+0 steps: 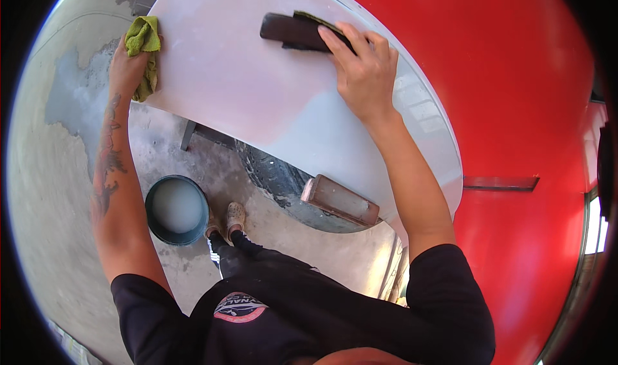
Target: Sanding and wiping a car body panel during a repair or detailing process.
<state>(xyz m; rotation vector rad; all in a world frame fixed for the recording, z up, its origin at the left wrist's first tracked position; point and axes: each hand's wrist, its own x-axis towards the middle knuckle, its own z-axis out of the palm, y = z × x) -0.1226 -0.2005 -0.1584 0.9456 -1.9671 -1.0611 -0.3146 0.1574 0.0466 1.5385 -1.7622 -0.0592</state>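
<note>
My left hand (127, 69) is closed round a crumpled olive-green cloth (143, 38) at the left edge of a large white panel (225, 49). The panel has cloudy pinkish patches and a curved far-right edge. My right hand (368, 75) grips a long dark sanding block (286, 30), which lies against the panel's upper part. A dark sheet that looks like sandpaper (315, 18) shows along the block's edge, under my fingers. Part of the block is hidden by my hand. A second, brownish block (341, 201) rests at the panel's near edge.
A dark bucket (187, 241) of milky liquid stands on the concrete floor (283, 236), beside my feet. Wet marks spot the floor at left. A large glossy red surface (508, 107) with a narrow dark slot rises along the right. A dark support (212, 135) shows beneath the panel.
</note>
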